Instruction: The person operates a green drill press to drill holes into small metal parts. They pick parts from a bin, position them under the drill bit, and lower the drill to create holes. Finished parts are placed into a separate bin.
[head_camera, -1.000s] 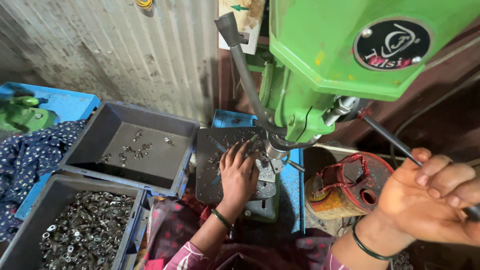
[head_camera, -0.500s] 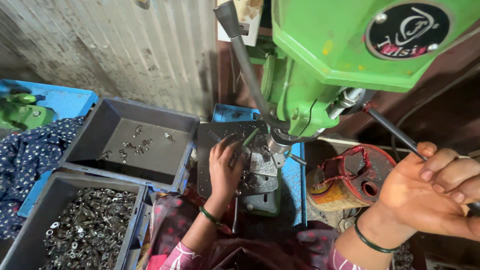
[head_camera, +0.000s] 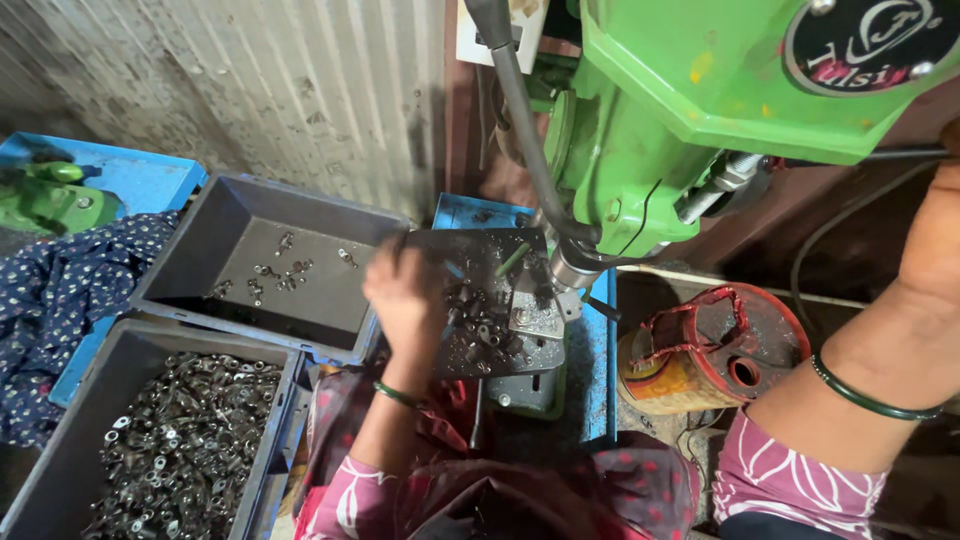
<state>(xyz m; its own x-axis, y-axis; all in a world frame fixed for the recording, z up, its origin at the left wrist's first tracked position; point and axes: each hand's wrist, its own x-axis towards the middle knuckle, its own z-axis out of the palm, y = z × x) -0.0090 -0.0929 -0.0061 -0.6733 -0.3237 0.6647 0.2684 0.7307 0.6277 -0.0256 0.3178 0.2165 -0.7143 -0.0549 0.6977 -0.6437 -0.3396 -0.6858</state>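
Left hand (head_camera: 405, 295), blurred, has been swept from the small metal parts (head_camera: 485, 330) at six o'clock of the spindle toward nine, grip untellable; right hand (head_camera: 935, 240) raised, its fingers cropped off-frame.

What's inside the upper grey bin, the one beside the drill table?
The upper grey bin holds only a few small metal parts scattered on its floor. Its right corner is covered by the left hand, so anything there is hidden.
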